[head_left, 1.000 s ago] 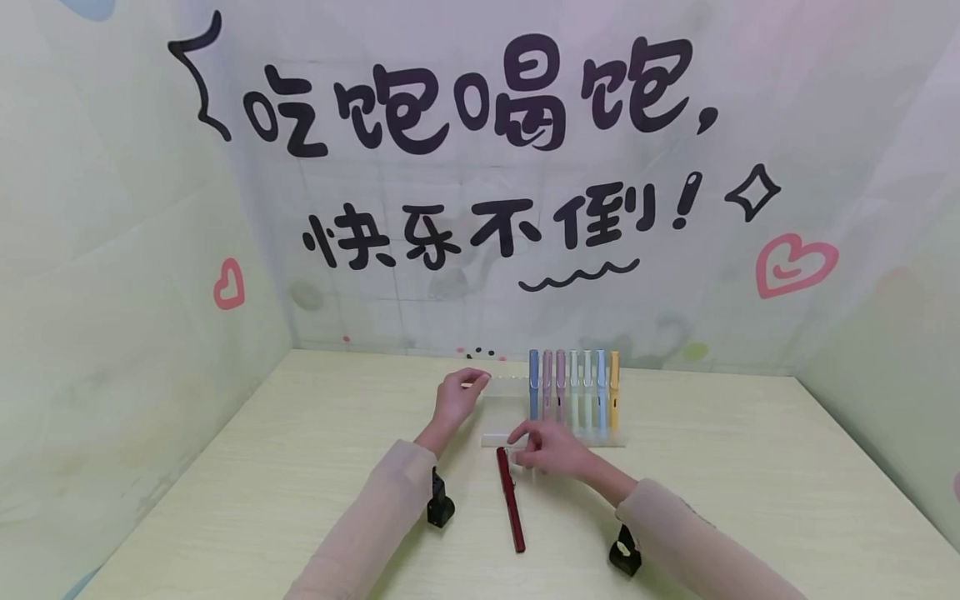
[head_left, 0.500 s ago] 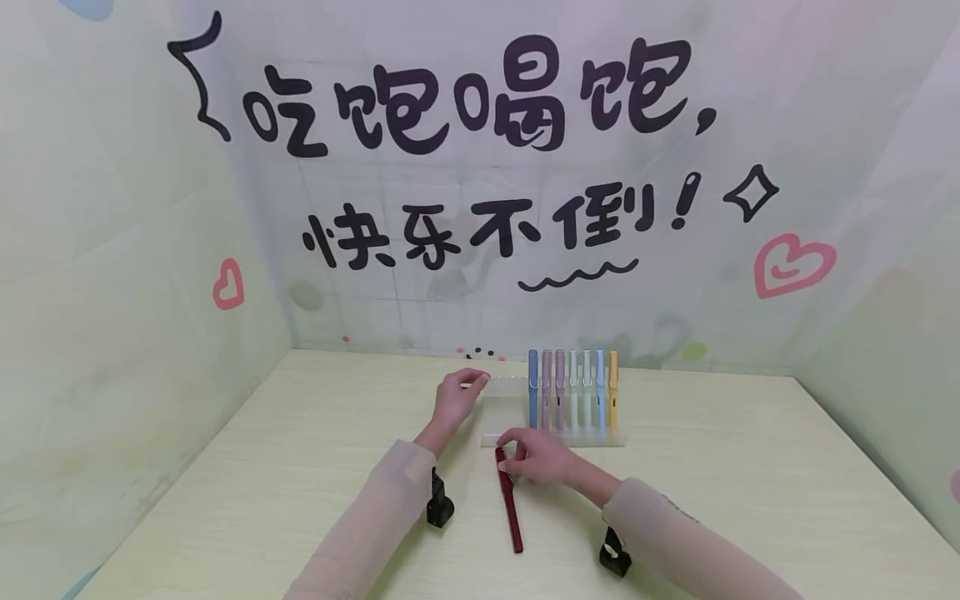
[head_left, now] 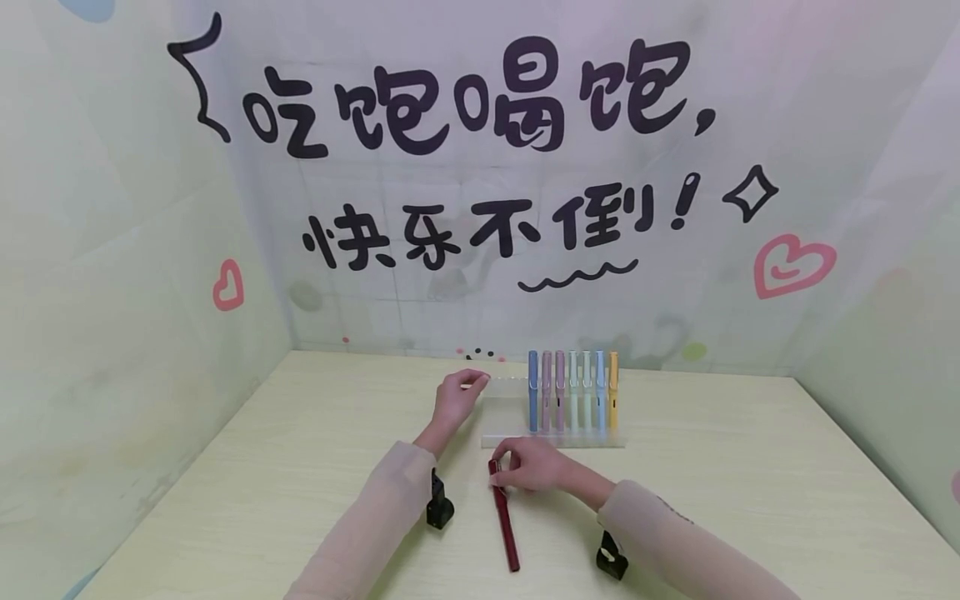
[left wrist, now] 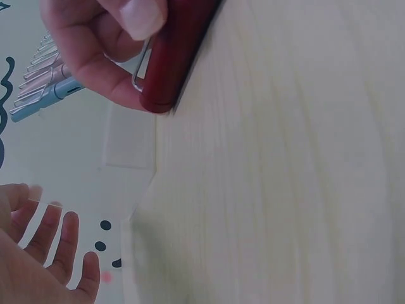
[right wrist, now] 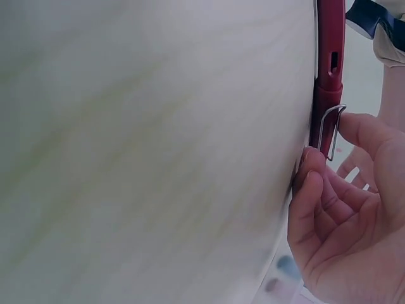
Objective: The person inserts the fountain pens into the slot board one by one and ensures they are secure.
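Note:
My right hand pinches a dark red pen near its capped end, in front of the rack. The pen's wire clip shows beside my thumb in the right wrist view, and its other end reaches toward me along the table. A clear pen rack stands at the back. My left hand pinches the rack's upper left corner. Several pens stand in its right part: a dark blue pen, purple ones, pale green ones, a light blue pen and a yellow pen.
The pale wood-grain table runs back to a printed cloth wall with black lettering. Small black wrist cameras hang under both sleeves, one under the left sleeve and one under the right sleeve.
My right hand has moved left onto the red pen's capped end and taken hold. The pen has slid slightly toward me and left. My left hand stays at the rack's corner.

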Demonstrator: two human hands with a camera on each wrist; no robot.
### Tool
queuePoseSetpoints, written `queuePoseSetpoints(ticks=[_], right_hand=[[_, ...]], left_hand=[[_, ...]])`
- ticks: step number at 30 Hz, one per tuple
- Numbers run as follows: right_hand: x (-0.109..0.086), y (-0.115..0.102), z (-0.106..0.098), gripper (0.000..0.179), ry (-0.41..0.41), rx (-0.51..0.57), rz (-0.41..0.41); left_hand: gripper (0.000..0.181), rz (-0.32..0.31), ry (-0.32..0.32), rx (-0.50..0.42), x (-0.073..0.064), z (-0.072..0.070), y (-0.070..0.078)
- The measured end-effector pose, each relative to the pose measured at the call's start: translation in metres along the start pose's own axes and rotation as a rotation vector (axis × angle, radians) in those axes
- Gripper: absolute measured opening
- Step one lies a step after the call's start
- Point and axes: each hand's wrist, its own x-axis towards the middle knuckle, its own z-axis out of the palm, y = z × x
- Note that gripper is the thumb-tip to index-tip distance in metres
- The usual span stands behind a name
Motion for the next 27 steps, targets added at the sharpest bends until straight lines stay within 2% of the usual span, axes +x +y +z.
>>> queuePoseSetpoints(ticks=[5,12,22,27], right_hand=[[-0.0004,-0.0036,0.0008,0.025,0.005,-0.011,0.011],[-0.0009,-0.006,0.0004,0.022,0.006,-0.109,-0.027],[-0.0022,-0.0034,-0.0041,0.012,0.035,-0.088,-0.024],[-0.0036,-0.0006,-0.0073,0.013,0.049,-0.033,-0.019]], left_hand=[[0.019,0.009,0.001,0.002,-0.0002,-0.0003,0.0008],[0.019,0.006,0.002,0.007,-0.0001,-0.0004,0.0004],[0.019,0.01,-0.008,-0.003,0.0001,-0.0008,0.0003],[0.019,0.009,-0.01,-0.002,-0.0003,-0.0009,0.0005]])
